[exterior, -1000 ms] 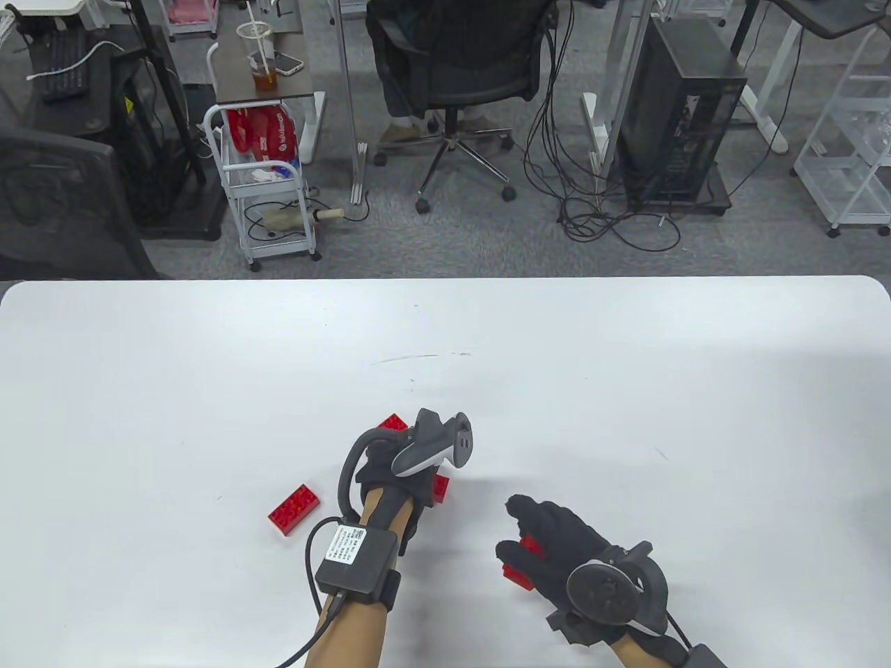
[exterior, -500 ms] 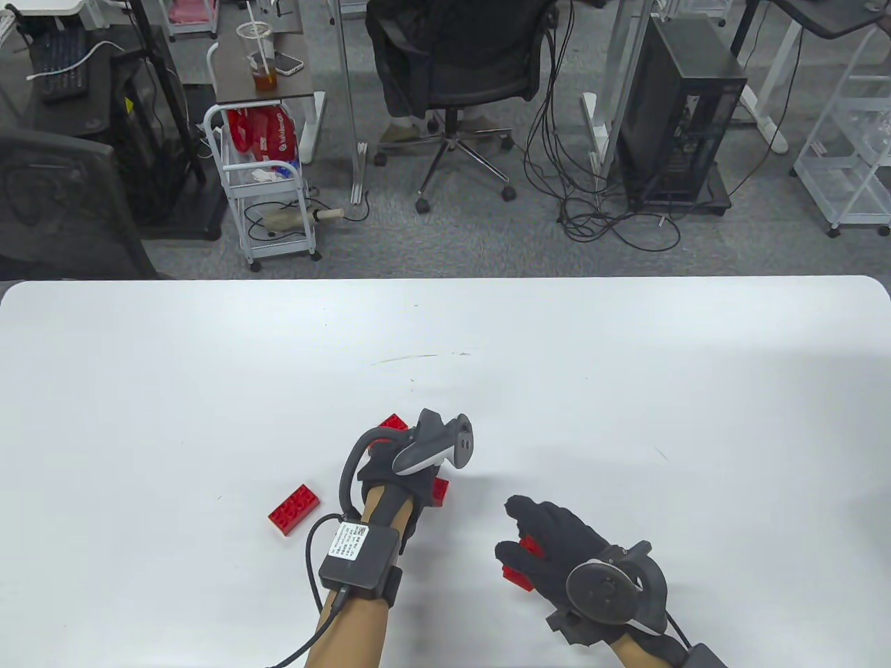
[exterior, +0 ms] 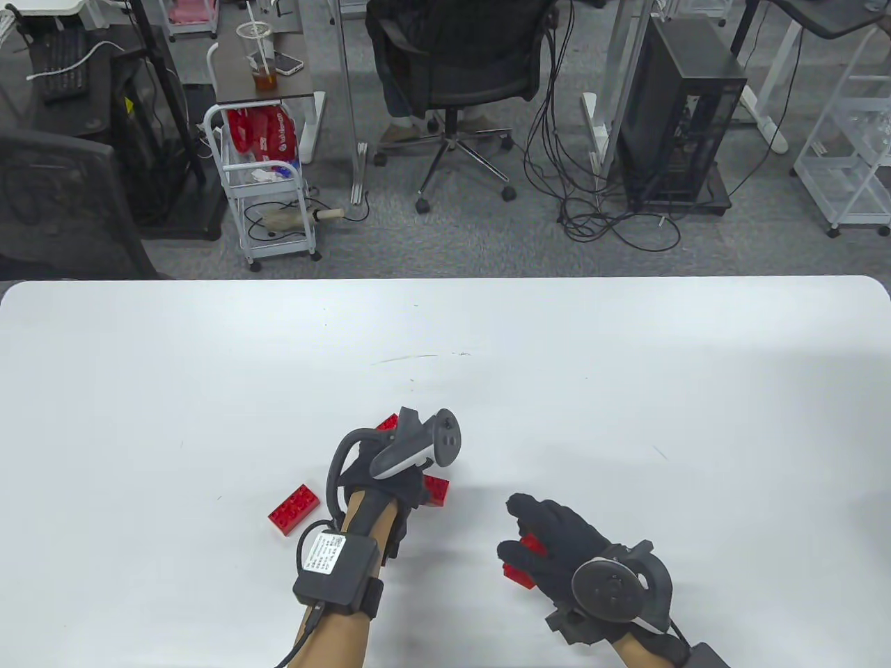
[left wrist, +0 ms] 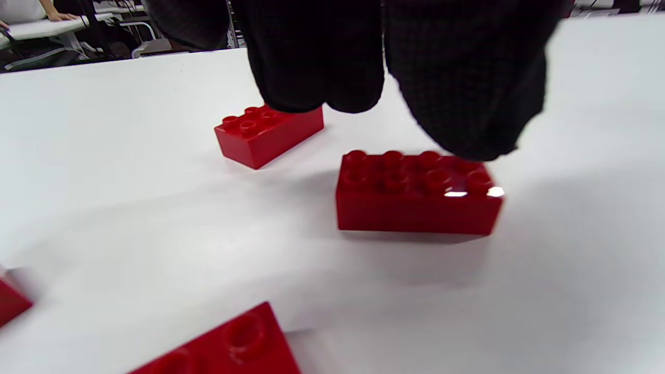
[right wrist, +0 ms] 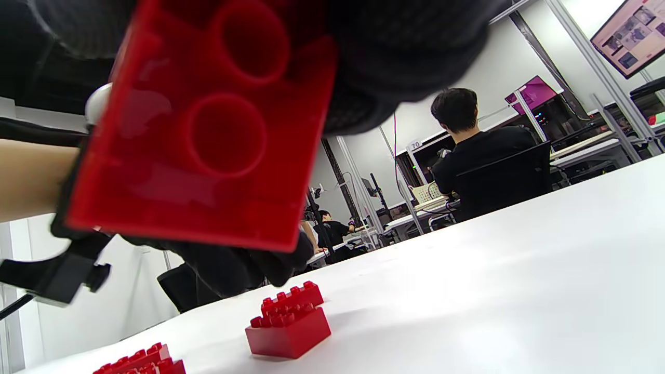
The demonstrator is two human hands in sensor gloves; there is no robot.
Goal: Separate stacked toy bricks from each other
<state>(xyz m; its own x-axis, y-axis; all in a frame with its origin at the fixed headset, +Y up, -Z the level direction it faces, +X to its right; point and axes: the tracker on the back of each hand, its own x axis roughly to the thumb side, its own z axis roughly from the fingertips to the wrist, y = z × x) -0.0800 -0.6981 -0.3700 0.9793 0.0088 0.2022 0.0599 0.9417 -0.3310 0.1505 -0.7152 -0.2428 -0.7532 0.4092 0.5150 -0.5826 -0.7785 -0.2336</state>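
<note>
Several red toy bricks lie on the white table [exterior: 626, 362]. My left hand [exterior: 398, 480] hovers with its fingers [left wrist: 317, 67] hanging just above a single red brick [left wrist: 418, 193] that rests flat on the table; it also shows in the table view [exterior: 438, 490]. The hand holds nothing. A second brick [left wrist: 267, 132] lies just beyond it, half hidden by the hand in the table view [exterior: 387, 422]. A third brick [exterior: 294, 508] lies to the left. My right hand [exterior: 539, 543] holds a red brick [exterior: 518, 575] above the table, its hollow underside facing the right wrist camera [right wrist: 208, 135].
The table's far edge [exterior: 445, 280] borders an office floor with a chair, a cart and cables. In the right wrist view two of the loose bricks [right wrist: 288, 322] [right wrist: 140, 359] sit on the table ahead of the right hand.
My left hand has shifted a little left and toward me, uncovering more of the brick beside it. The right hand and its brick have barely moved.
</note>
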